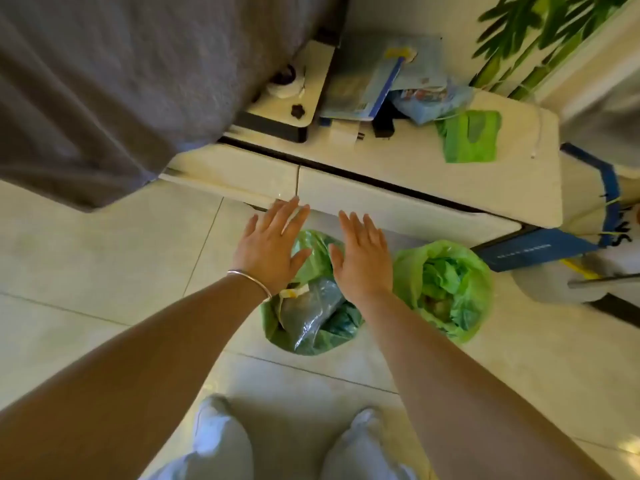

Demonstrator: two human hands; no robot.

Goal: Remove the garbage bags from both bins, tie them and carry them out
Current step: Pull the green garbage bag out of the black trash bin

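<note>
Hands both splayed wide, empty: my left hand (268, 249) and right hand (362, 259) hover over left garbage bag (311, 327); right garbage bag (446, 289) lies further right.

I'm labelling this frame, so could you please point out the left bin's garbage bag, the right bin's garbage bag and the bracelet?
Left garbage bag (313, 342): head view, near rim of the green liner.
Right garbage bag (476, 292): head view, right side of the green liner.
Bracelet (251, 281): head view, band across the left wrist.

Bare forearms, silver bangle (250, 281) on left wrist, pale trousers (221, 448)
</note>
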